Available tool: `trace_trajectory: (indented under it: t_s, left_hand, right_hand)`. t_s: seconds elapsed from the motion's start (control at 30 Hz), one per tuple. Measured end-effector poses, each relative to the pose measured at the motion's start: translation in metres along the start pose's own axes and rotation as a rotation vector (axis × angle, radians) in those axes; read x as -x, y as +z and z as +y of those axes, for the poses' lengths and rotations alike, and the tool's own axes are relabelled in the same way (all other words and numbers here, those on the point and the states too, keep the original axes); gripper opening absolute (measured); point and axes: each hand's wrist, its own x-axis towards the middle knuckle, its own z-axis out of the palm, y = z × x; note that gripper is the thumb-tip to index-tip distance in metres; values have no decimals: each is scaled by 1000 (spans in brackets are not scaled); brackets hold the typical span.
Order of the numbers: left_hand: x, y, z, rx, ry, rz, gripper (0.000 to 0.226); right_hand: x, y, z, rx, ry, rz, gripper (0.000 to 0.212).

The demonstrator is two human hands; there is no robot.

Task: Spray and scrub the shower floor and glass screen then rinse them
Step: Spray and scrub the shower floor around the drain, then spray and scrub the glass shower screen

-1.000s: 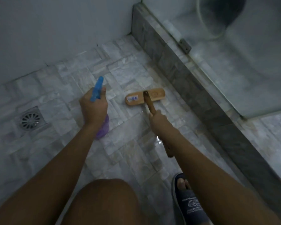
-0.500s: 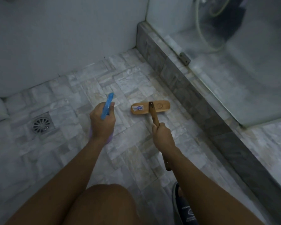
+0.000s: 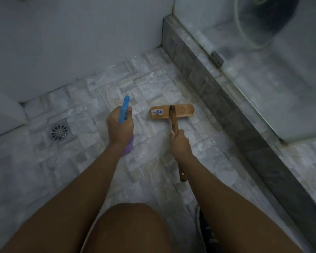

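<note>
My left hand grips a spray bottle with a blue trigger head pointing away from me; its purple body shows below my wrist. My right hand grips the wooden handle of a scrub brush. The brush's flat wooden head lies face down on the grey stone-tile shower floor, just right of the bottle. The glass screen stands on the right, mounted along a raised grey tiled kerb.
A round metal floor drain sits left of my left hand. A white wall closes the far side. Behind the glass are a hose and a dark basin. My knee and a slippered foot are at the bottom.
The view has tilted up and back, showing more wall. Both hands keep their holds, and the brush head stays on the tiles near the kerb.
</note>
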Motion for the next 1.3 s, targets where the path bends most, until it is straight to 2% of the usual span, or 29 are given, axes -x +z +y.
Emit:
trace_trajectory:
  t_s: [0.17,0.3,0.4,0.5,0.7,1.0,1.13,1.3]
  left_hand:
    - [22,-30,42,-41,-55,9,30]
    - [28,-70,119,-13,-126,19,32]
    - [20,-112,207,28,-128,36,29]
    - [-2,-156,310,62,-113,59,24]
    - [-62,-260,541,69,144,60,27]
    - [-140,-375,881,193,451,64,37]
    - [-165,-402,997,314,564,99,45]
    - [-184,-415,1102,452,644,123,39]
  right_hand:
    - [29,-41,-38,-133,15,-42,44]
    - [79,-100,-92,-257,4,-74,42]
    - [133,-167,-146,-362,-1,-114,44]
    - [194,-240,-201,-438,-90,-115,43]
    - [303,-401,-338,-431,-328,-52,31]
    - [427,-682,-561,-476,-724,238,23]
    - [475,-789,-630,-457,-890,440,18]
    - [525,-877,-675,-463,-992,641,30]
